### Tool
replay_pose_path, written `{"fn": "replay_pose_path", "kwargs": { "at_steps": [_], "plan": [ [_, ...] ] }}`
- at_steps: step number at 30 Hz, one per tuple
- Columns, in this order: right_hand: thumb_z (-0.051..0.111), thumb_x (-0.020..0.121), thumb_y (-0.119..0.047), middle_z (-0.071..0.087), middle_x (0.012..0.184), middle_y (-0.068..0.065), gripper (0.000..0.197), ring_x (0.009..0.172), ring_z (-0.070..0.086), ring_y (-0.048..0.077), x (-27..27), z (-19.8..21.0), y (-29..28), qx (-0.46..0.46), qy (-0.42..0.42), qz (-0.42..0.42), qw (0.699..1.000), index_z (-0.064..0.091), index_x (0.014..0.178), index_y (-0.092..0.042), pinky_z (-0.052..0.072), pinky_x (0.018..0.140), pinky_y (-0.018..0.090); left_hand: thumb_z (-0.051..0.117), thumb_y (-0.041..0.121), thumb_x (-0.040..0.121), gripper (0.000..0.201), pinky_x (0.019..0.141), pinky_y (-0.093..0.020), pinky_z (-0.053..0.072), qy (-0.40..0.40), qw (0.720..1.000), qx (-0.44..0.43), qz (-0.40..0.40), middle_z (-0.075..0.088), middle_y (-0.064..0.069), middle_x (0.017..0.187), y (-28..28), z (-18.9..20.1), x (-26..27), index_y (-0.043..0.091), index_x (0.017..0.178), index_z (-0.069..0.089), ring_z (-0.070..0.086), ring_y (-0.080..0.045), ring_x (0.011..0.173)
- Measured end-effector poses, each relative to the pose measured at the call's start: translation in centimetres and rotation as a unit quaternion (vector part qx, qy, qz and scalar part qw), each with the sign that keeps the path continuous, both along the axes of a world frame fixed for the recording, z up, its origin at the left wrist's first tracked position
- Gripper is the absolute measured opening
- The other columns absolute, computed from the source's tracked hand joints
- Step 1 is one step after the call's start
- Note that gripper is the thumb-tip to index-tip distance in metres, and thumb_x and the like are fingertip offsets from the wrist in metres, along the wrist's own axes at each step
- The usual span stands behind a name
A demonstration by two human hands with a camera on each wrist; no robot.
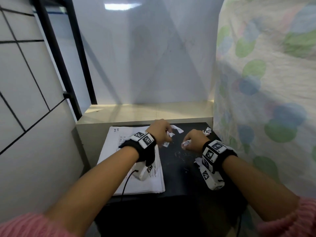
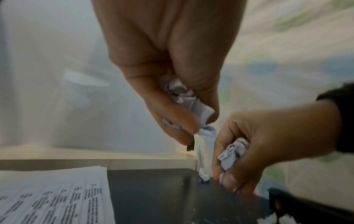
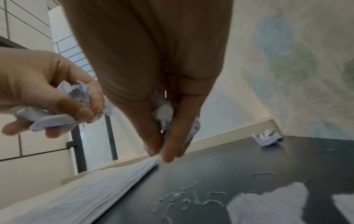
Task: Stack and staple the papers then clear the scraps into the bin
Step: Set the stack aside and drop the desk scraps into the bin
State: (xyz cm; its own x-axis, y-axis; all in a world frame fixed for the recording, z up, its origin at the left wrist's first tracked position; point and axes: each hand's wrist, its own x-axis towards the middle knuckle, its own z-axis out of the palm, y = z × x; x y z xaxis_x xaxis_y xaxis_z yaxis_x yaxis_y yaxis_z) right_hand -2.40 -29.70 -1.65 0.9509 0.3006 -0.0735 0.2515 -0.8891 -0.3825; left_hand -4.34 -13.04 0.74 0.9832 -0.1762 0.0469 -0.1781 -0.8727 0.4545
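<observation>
Scraps [image 1: 169, 134] in both hands

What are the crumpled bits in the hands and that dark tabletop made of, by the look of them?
Scraps: thin white paper, matt; it creases sharply and some shows printed marks. Left hand and right hand each hold some. Tabletop: smooth and black, glossy enough to mirror light patches, perhaps laminate or painted board; the pictures do not settle which.

White papers [image 1: 136, 175] with black print lie on a black table [image 1: 179, 182] beside a green-and-blue dotted cloth [image 1: 266, 103].
</observation>
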Motion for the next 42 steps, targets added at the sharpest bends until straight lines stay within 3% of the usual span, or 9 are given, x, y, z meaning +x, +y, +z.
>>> {"fn": "replay_pose_path", "kwargs": {
  "at_steps": [2,7,12,17,20,24,28,32,42],
  "plan": [
    [0.07,0.079,-0.017,0.075,0.094,0.011,0.018,0.08,0.066,0.019,-0.9,0.7,1.0,0.017,-0.006,0.012,1.0,0.077,0.094,-0.008,0.052,0.065,0.024,0.073,0.006,0.078,0.025,0.061,-0.037,0.062,0.009,0.998,-0.063,0.023,0.068,-0.017,0.104,1.8,0.6,-1.6,0.001,0.102,0.07,0.068,-0.028,0.067],
    [0.073,0.079,-0.011,0.067,0.085,0.004,0.018,0.047,0.062,0.001,-4.0,2.2,5.0,0.117,0.007,0.048,0.992,0.074,0.094,-0.001,0.052,0.045,0.012,0.071,0.0,0.076,0.019,0.038,-0.02,0.054,-0.009,0.992,-0.093,0.083,0.064,-0.011,0.087,8.3,1.9,-6.8,0.001,0.095,0.07,0.058,-0.014,0.044],
    [0.071,0.081,-0.01,0.066,0.105,0.009,0.023,0.08,0.071,0.028,-8.0,2.0,12.4,0.146,0.023,0.14,0.979,0.07,0.098,0.006,0.062,0.071,0.032,0.069,0.0,0.077,0.008,0.032,-0.013,0.046,0.0,0.987,-0.074,0.145,0.062,-0.008,0.081,15.6,1.2,-13.6,0.003,0.084,0.068,0.057,-0.015,0.047],
    [0.071,0.081,-0.008,0.067,0.102,0.012,0.02,0.073,0.066,0.022,-12.2,0.9,20.1,0.12,0.031,0.218,0.968,0.071,0.097,0.004,0.061,0.062,0.024,0.072,0.001,0.073,0.014,0.041,-0.024,0.057,0.034,0.976,-0.046,0.212,0.064,-0.01,0.079,21.7,-1.0,-18.9,0.003,0.088,0.071,0.062,-0.021,0.05],
    [0.067,0.082,-0.009,0.068,0.099,0.015,0.017,0.082,0.068,0.028,-14.7,-0.1,23.8,0.104,0.034,0.251,0.962,0.071,0.093,0.003,0.06,0.074,0.037,0.071,-0.001,0.074,0.011,0.042,-0.025,0.057,0.054,0.966,-0.05,0.248,0.064,-0.012,0.077,24.2,-2.8,-20.9,0.003,0.085,0.071,0.06,-0.02,0.046],
    [0.064,0.08,-0.017,0.072,0.097,0.018,0.022,0.092,0.068,0.03,-18.4,-2.2,27.4,0.053,0.037,0.299,0.952,0.073,0.095,-0.003,0.051,0.074,0.029,0.065,-0.001,0.076,0.009,0.056,-0.038,0.061,0.114,0.957,-0.034,0.266,0.067,-0.017,0.072,26.2,-6.9,-22.5,0.007,0.075,0.068,0.06,-0.023,0.043],
    [0.056,0.084,-0.016,0.069,0.106,0.019,0.027,0.099,0.065,0.034,-21.0,-7.1,30.2,-0.022,0.075,0.342,0.937,0.069,0.103,-0.002,0.05,0.078,0.031,0.062,0.007,0.081,0.013,0.058,-0.031,0.058,0.185,0.949,0.005,0.256,0.075,-0.025,0.081,27.4,-11.9,-23.4,-0.001,0.082,0.071,0.072,-0.031,0.064],
    [0.055,0.085,-0.012,0.068,0.111,0.016,0.024,0.102,0.064,0.031,-21.3,-12.7,31.5,-0.053,0.141,0.319,0.936,0.069,0.104,-0.005,0.042,0.071,0.026,0.06,0.01,0.083,0.018,0.063,-0.027,0.057,0.223,0.94,-0.007,0.257,0.074,-0.022,0.083,28.7,-16.5,-23.4,0.003,0.091,0.074,0.075,-0.03,0.074],
    [0.052,0.089,-0.016,0.059,0.13,0.014,0.036,0.118,0.058,0.029,-18.4,-22.2,34.6,-0.057,0.249,0.183,0.949,0.056,0.124,-0.008,0.048,0.092,0.031,0.059,0.014,0.085,0.019,0.079,-0.031,0.057,0.255,0.929,0.01,0.268,0.073,-0.018,0.098,30.4,-22.9,-20.0,-0.001,0.093,0.069,0.072,-0.03,0.094]
  ]
}}
